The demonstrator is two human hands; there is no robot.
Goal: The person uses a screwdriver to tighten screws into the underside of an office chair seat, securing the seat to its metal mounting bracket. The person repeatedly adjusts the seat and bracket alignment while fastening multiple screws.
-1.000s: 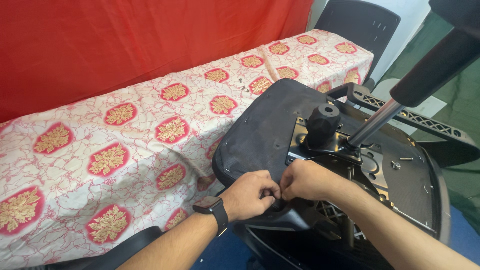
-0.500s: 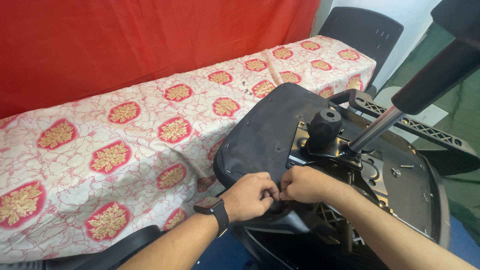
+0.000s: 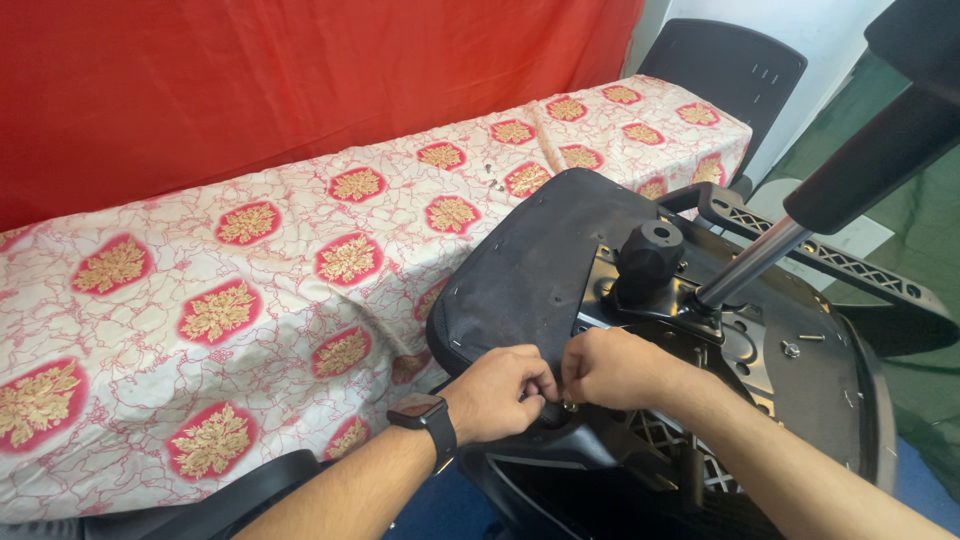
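Now, looking down from the head camera, both hands are working on an upside-down black office chair seat (image 3: 540,270). The left hand (image 3: 500,392), with a dark watch (image 3: 425,418) on its wrist, is curled up tight at the near edge of the seat. The right hand (image 3: 612,368) is curled up too, right beside it, and the two hands are touching. They are pinching something small between the fingertips, maybe a little screw or bolt, but it is too tiny and hidden to tell. Just behind the hands a round black knob (image 3: 648,255) is sticking up from the metal plate (image 3: 740,335) under the seat, and a shiny gas post (image 3: 750,262) is leaning up and away to the right of the knob. A black armrest (image 3: 820,255) is lying behind the post. Left of the seat a table with a red and gold flowered cloth (image 3: 250,290) is standing, with a red curtain (image 3: 300,90) behind it. Compared with a moment ago, the hands are staying at the same spot on the seat edge, so the small fiddly job there looks like it is still going on.
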